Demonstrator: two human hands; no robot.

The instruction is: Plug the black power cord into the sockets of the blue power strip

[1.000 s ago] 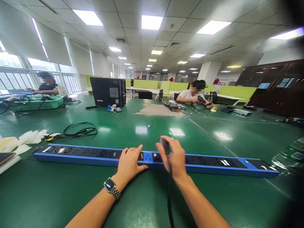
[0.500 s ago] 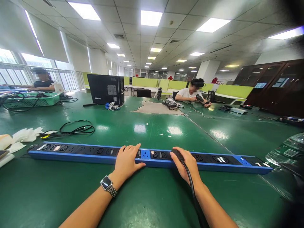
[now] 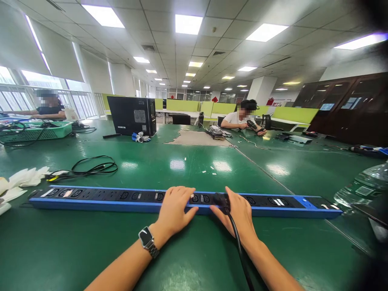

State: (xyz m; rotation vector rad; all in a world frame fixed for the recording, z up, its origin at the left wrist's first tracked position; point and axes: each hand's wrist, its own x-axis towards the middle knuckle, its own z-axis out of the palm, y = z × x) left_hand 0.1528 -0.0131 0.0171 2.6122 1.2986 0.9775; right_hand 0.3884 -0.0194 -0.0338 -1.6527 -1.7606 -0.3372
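Observation:
A long blue and black power strip (image 3: 127,204) lies across the table in front of me. My left hand (image 3: 176,210) wraps over its middle, thumb on the near side and fingers on top. A black plug (image 3: 220,200) sits on the strip's sockets right of the middle, its cord (image 3: 238,242) running down toward me. Beside that plug, my right hand (image 3: 239,212) straddles the strip, thumb at the near edge and fingers over the far edge. Whether its fingers also touch the plug is hard to make out.
A coiled black cable (image 3: 97,165) lies behind the strip, left. White tissues (image 3: 27,178) are at the far left and a clear plastic bottle (image 3: 363,186) at the right. Farther back stand a computer case (image 3: 130,115) and a green basket (image 3: 54,129). Two people sit at the table.
My right hand brought the plug down onto the strip, and its fingers have since spread around plug and strip. My left hand has slid right along the strip, covering the blue socket.

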